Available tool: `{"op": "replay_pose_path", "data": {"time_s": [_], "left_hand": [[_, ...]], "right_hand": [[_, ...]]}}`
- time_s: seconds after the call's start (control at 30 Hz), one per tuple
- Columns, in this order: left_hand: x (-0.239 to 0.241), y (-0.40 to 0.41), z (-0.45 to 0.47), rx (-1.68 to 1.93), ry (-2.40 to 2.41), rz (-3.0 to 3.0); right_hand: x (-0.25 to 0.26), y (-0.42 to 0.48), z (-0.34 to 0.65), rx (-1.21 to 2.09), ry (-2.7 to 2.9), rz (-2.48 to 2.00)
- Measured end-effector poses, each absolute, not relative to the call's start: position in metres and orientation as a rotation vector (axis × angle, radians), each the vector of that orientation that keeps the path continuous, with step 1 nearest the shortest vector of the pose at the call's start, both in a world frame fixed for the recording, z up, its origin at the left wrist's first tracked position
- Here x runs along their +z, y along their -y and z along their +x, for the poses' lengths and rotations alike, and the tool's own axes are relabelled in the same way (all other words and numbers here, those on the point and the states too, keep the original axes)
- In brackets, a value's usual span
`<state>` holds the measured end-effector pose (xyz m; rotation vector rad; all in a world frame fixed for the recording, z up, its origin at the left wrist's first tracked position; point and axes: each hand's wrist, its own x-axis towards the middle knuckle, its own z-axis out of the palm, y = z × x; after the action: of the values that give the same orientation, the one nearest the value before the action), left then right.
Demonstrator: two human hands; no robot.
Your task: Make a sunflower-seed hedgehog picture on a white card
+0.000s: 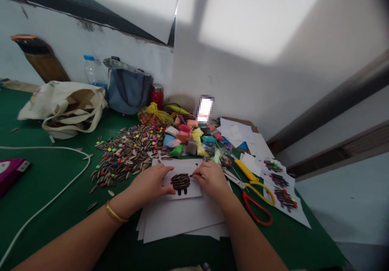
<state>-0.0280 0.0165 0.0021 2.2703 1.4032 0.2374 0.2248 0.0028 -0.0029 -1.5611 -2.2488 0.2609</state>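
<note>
A small white card (175,166) lies on a stack of white paper sheets (179,218). On it is a sheep- or hedgehog-like figure (180,182), its round body covered in striped sunflower seeds, with two dark legs below. My left hand (153,182) rests flat on the card's left side, thumb and forefinger spread apart beside the figure. At the card's right edge, my right hand (211,178) pinches a small dark piece (191,176) close to the figure's right side; its exact kind is too small to tell.
Loose sunflower seeds (130,153) with colored balls are heaped left of the card. Packets of colored clay (185,137) lie behind it. Red-handled scissors (258,210), a yellow cutter (246,169) and finished seed pictures (299,206) are on the right. A white cable (60,194) curves at left.
</note>
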Motion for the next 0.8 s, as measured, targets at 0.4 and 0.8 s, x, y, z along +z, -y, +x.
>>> {"op": "replay_pose_path", "data": {"time_s": [0.4,0.8], "left_hand": [[-0.004,-0.013,-0.025,0.076,-1.377,2.428],[-0.004,-0.013,-0.024,0.07,-1.382,2.405]], "right_hand": [[-0.013,-0.006,0.214,0.273,2.315,-1.608],[-0.009,-0.006,0.215,0.287,2.296,-1.584]]}}
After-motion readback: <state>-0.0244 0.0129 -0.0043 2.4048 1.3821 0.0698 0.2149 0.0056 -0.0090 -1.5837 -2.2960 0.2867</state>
